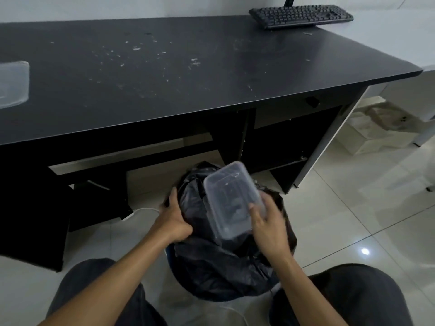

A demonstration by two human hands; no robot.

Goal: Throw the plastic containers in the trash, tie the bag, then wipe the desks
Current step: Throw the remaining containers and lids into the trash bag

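Container-tossing step, I'd say: right hand (266,222) grips a clear plastic container (231,201) just above the black trash bag (211,267), left hand (174,220) holds its rim open, so next comes letting go, then fetching the second container (13,83) off the desk (164,67).

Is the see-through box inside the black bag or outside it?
Outside. The right hand grips the box, tilted, above the black bag, all of it showing; the left hand holds the bag's rim.
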